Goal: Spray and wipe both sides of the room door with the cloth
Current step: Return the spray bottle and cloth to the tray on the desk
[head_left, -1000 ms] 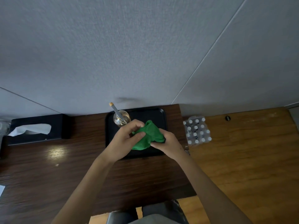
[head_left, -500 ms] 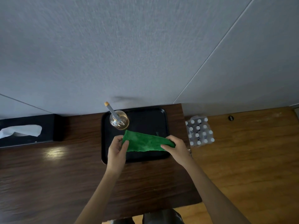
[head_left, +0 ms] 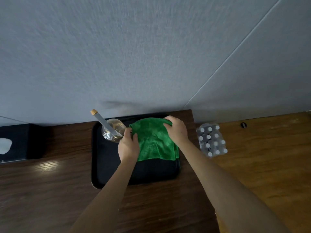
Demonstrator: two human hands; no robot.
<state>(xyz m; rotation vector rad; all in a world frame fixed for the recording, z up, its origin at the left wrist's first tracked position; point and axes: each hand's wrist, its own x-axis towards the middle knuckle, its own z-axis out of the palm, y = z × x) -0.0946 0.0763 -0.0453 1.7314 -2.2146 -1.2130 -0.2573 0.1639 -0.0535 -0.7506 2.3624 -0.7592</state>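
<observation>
Because a flat cloth wipes best, we pinch the green microfibre cloth (head_left: 154, 140) by its far corners, left hand (head_left: 128, 145) and right hand (head_left: 176, 130), over the black tray (head_left: 107, 165).

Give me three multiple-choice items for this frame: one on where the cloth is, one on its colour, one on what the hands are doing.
1. Where is the fuzzy green cloth?
A. over the flat black plastic tray
B. on the wooden floor
C. on the black tissue box

2. What colour is the cloth?
A. white
B. green
C. blue

3. What are the hands doing?
A. both hang idle
B. only the right hand grips the cloth
C. left hand and right hand each grip an upper corner

Answers: 1 A, the cloth is spread above the tray beside the round clear glass bottle. 2 B, it is plainly green. 3 C, fingers curl round both far corners.
</observation>
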